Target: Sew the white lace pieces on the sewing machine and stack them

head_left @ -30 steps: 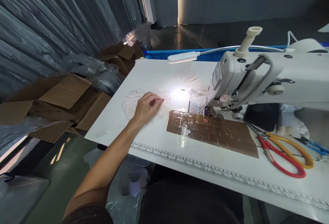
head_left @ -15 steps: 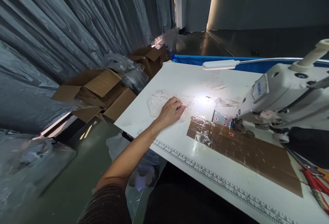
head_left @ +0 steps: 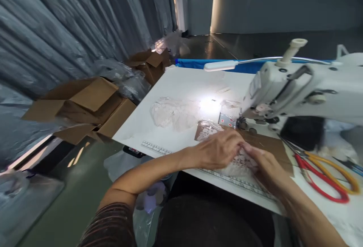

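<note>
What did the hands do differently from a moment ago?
The left hand left the white lace pile and came near, joining the right hand on a white lace piece. The pile, white sewing machine and red-and-yellow scissors stayed.

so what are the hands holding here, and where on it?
Left hand and right hand both grip a white lace piece at its near part; the exact hold is blurred.
</note>
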A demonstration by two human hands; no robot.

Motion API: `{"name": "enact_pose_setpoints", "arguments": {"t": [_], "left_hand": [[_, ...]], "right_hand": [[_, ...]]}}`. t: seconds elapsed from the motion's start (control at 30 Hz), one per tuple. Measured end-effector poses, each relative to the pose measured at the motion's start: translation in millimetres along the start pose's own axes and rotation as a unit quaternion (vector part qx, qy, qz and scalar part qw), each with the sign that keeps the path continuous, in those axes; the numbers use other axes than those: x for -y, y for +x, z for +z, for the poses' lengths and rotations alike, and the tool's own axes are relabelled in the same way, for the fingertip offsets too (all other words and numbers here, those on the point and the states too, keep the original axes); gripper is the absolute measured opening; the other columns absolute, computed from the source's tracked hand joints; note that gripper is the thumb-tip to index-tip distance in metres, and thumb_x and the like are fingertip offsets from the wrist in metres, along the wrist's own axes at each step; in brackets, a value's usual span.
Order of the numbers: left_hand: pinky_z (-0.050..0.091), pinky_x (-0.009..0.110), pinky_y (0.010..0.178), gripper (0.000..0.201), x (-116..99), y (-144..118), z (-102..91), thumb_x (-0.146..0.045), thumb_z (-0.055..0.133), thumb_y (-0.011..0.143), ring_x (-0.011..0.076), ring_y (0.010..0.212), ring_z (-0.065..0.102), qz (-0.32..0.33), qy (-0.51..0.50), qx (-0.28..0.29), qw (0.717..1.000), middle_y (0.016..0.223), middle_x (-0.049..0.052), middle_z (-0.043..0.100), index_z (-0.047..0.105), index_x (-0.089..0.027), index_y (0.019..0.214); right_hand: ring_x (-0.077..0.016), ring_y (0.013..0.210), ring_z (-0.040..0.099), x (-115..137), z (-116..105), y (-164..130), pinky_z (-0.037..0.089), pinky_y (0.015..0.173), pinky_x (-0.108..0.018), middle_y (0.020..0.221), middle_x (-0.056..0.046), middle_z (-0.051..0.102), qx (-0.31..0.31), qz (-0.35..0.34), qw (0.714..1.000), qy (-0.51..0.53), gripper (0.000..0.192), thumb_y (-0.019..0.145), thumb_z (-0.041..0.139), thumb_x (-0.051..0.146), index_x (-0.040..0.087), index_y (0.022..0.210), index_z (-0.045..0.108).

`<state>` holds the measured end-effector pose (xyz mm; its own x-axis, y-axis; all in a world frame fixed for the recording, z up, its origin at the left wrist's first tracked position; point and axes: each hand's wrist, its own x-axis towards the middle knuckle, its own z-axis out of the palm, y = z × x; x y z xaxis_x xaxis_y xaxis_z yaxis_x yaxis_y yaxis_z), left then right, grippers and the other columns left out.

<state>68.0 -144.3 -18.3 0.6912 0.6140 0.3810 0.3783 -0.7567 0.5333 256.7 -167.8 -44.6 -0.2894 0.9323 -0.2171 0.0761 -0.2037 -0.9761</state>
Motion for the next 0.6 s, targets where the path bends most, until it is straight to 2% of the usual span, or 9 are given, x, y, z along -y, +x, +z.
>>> {"name": "enact_pose_setpoints", "arguments": {"t": [0.03,0.1,0.17,0.23,0.37,0.5,0.53,0.6], "left_hand": [[0.051,0.049,0.099,0.028,-1,5,-1.7,-0.018,0.037,0.098,0.0269,0.115,0.059,-0.026,0.009,0.008,1.000,0.119,0.017,0.062,0.049,-0.011,0.122],[0.046,0.054,0.105,0.037,1,12,-7.7,-0.016,0.038,0.095,0.0292,0.121,0.056,-0.033,-0.004,0.067,0.997,0.127,0.017,0.059,0.043,-0.012,0.131],[0.047,0.050,0.103,0.041,6,17,-14.5,-0.017,0.040,0.093,0.0272,0.117,0.059,-0.011,-0.049,0.134,0.990,0.125,0.014,0.062,0.043,-0.014,0.133],[0.050,0.044,0.097,0.042,10,15,-20.6,-0.018,0.043,0.090,0.0246,0.111,0.061,-0.001,-0.090,0.173,0.981,0.123,0.011,0.064,0.046,-0.018,0.132],[0.052,0.033,0.076,0.045,15,4,-33.1,-0.021,0.054,0.081,0.0193,0.086,0.063,-0.029,-0.116,0.164,0.979,0.100,0.005,0.066,0.056,-0.020,0.126],[0.043,0.025,0.058,0.037,26,-2,-44.5,-0.030,0.054,0.088,0.0119,0.064,0.053,-0.065,-0.112,0.151,0.980,0.076,-0.001,0.058,0.059,-0.020,0.123],[0.041,0.024,0.056,0.036,30,-2,-45.7,-0.034,0.053,0.091,0.0113,0.061,0.050,-0.071,-0.090,0.145,0.983,0.074,-0.001,0.056,0.059,-0.020,0.124],[0.039,0.025,0.054,0.038,41,-1,-45.1,-0.039,0.051,0.095,0.0111,0.056,0.048,-0.078,-0.014,0.127,0.989,0.071,-0.002,0.056,0.056,-0.020,0.127]], "right_hand": [[-0.0283,0.101,0.065,0,1,-2,0.054,0.086,-0.038,0.097,-0.008,0.073,-0.006,0.012,1.000,0.008,0.046,0.082,0.068,0.061,0.022,0.106,0.074],[-0.0227,0.081,0.065,4,3,-9,0.053,0.071,-0.032,0.082,-0.006,0.071,-0.012,0.022,0.999,0.040,0.048,0.082,0.067,0.062,0.020,0.103,0.075],[-0.0160,0.064,0.057,10,3,-19,0.046,0.058,-0.027,0.073,-0.003,0.067,-0.002,0.018,0.999,0.034,0.048,0.083,0.065,0.062,0.018,0.101,0.075],[-0.0130,0.061,0.051,18,-2,-29,0.040,0.053,-0.024,0.073,-0.002,0.065,0.014,0.017,1.000,0.016,0.046,0.085,0.065,0.060,0.019,0.103,0.075],[-0.0132,0.061,0.051,28,-20,-39,0.039,0.052,-0.024,0.073,-0.003,0.065,0.005,0.018,0.999,-0.034,0.043,0.083,0.066,0.060,0.019,0.095,0.075],[-0.0157,0.059,0.053,26,-41,-20,0.040,0.053,-0.027,0.069,-0.003,0.064,-0.073,0.025,0.989,-0.125,0.047,0.078,0.066,0.066,0.019,0.078,0.071],[-0.0163,0.058,0.052,25,-44,-12,0.039,0.053,-0.028,0.066,-0.003,0.063,-0.107,0.020,0.979,-0.174,0.048,0.079,0.064,0.066,0.019,0.073,0.068],[-0.0175,0.056,0.050,22,-47,4,0.036,0.053,-0.029,0.057,-0.002,0.057,-0.177,0.001,0.939,-0.295,0.048,0.081,0.060,0.065,0.020,0.064,0.062]]}}
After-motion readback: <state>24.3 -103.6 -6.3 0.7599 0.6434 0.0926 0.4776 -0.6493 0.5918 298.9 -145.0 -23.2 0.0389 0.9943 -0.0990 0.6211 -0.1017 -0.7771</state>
